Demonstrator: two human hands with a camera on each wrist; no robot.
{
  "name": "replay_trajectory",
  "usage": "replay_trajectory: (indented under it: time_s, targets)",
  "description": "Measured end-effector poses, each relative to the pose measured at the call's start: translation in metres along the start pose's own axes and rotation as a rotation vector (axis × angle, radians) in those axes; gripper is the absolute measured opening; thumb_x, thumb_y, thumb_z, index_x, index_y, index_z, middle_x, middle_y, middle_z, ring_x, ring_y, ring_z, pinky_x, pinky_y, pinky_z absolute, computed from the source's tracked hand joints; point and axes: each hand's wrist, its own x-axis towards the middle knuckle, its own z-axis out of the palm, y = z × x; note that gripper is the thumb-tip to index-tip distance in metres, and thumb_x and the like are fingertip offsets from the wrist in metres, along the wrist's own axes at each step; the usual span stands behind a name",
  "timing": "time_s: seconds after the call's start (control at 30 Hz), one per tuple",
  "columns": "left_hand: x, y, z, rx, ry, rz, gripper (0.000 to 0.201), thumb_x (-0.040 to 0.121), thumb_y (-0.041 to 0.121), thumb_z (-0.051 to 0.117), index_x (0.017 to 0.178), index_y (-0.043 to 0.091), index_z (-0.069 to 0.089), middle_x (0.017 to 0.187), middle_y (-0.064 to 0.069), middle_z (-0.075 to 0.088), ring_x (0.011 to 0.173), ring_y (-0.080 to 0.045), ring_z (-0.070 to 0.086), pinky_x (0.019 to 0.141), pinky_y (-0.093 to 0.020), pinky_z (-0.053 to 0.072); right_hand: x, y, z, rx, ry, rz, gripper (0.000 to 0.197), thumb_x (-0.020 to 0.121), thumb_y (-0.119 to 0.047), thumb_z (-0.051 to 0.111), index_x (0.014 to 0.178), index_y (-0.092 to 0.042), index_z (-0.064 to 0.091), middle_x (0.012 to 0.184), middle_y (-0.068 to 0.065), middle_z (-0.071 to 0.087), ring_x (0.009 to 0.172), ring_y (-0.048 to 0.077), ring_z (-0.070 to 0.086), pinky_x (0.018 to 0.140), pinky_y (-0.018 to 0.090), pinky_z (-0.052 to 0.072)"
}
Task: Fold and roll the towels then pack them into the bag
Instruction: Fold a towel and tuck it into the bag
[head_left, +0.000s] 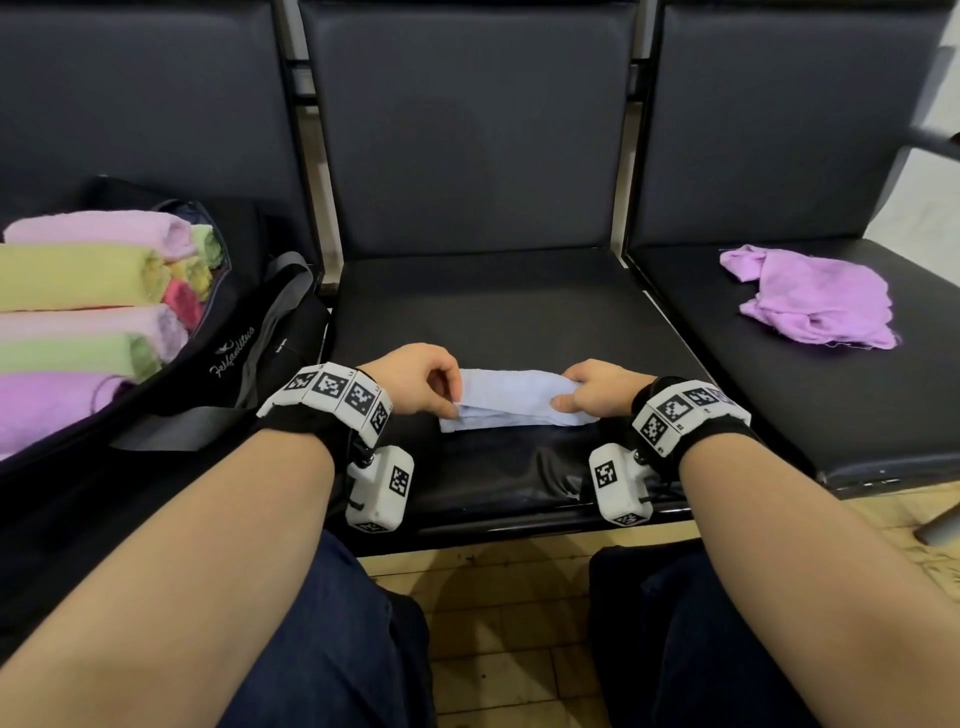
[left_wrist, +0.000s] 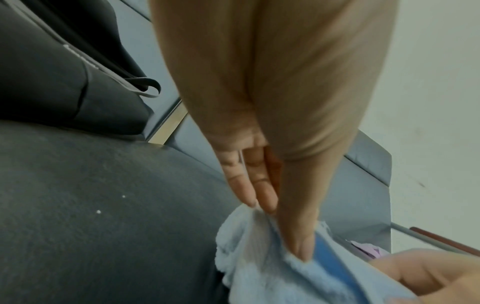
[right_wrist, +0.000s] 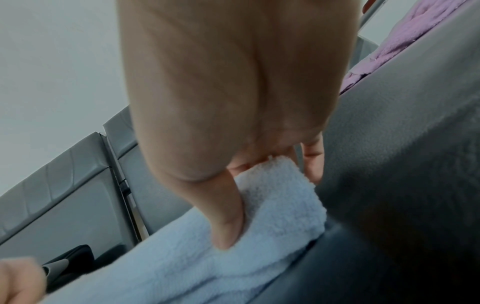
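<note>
Both hands (head_left: 415, 379) (head_left: 602, 387) pinching fluffy blue towel (head_left: 511, 397)

A waiting area: a row of joined black padded seats (head_left: 498, 312) on a tiled floor (head_left: 498, 639)

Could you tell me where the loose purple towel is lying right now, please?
In the head view, the purple towel lies crumpled on the right-hand seat, apart from the light blue towel both hands are holding on the middle seat.
</note>
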Motion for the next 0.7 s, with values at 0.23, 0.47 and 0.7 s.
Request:
replay_trajectory:
  time_s: [0.23, 0.47, 0.7]
  targets:
    - [-0.002, 0.014, 0.004, 0.055, 0.031, 0.002, 0.02, 0.079, 0.003, 0.063, 0.077, 0.019, 0.052, 0.067, 0.008, 0.055, 0.059, -0.01, 0.051, 0.062, -0.019, 0.043, -0.002, -0.002, 0.0, -0.005, 0.003, 0.006, 0.028, 0.091, -0.029, 0.062, 0.109, -0.008, 0.062, 0.101, 0.005, 0.061, 0.095, 0.021, 0.057, 0.08, 0.028, 0.041]
    - [-0.003, 0.028, 0.0, 0.305, -0.02, -0.122, 0.022, 0.093, 0.016, 0.049, 0.115, 0.012, 0.049, 0.087, -0.002, 0.052, 0.066, -0.015, 0.048, 0.07, -0.032, 0.045, -0.005, -0.003, 0.0, -0.035, 0.01, -0.014, 0.022, 0.093, -0.034, 0.059, 0.094, -0.012, 0.057, 0.095, 0.004, 0.059, 0.089, 0.02, 0.054, 0.077, 0.027, 0.038]
    - [-0.01, 0.03, -0.002, 0.29, -0.15, -0.135, 0.029, 0.091, 0.014, 0.05, 0.12, 0.015, 0.047, 0.068, 0.0, 0.058, 0.047, -0.018, 0.054, 0.068, -0.034, 0.056, -0.008, -0.003, 0.001, -0.044, 0.002, -0.036, 0.032, 0.093, -0.032, 0.059, 0.109, -0.005, 0.062, 0.099, 0.005, 0.061, 0.093, 0.021, 0.056, 0.079, 0.028, 0.04]
